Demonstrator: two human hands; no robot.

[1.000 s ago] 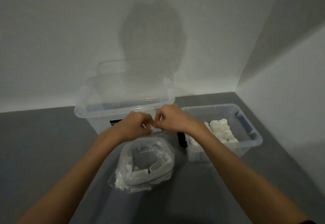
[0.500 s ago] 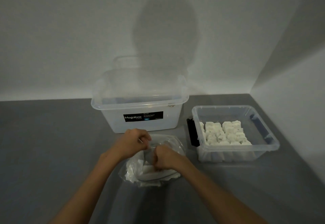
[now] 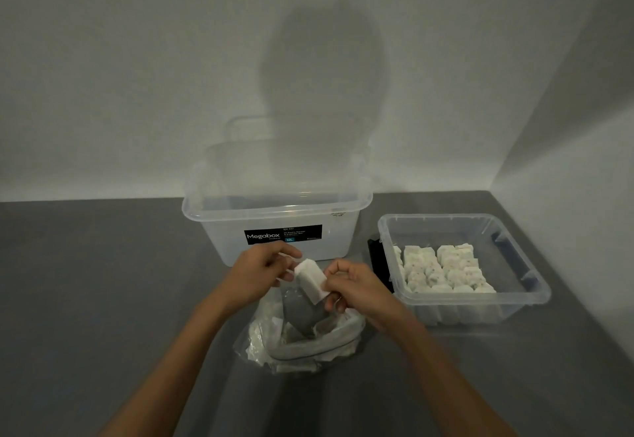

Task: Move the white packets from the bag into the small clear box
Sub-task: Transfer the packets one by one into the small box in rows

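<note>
— One white packet (image 3: 310, 280): where?
— Just above the bag (image 3: 302, 340), pinched at each end by left hand (image 3: 260, 273) and right hand (image 3: 358, 287) fingers. Bag contents blur; more packets (image 3: 442, 270) fill the small clear box (image 3: 480, 297), right of the bag.

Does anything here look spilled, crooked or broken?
Nothing stands out. The packets stand in tidy rows in the small box, and none lie loose on the table. The bag is only crumpled open below the left hand and right hand, which share the held packet.
</note>
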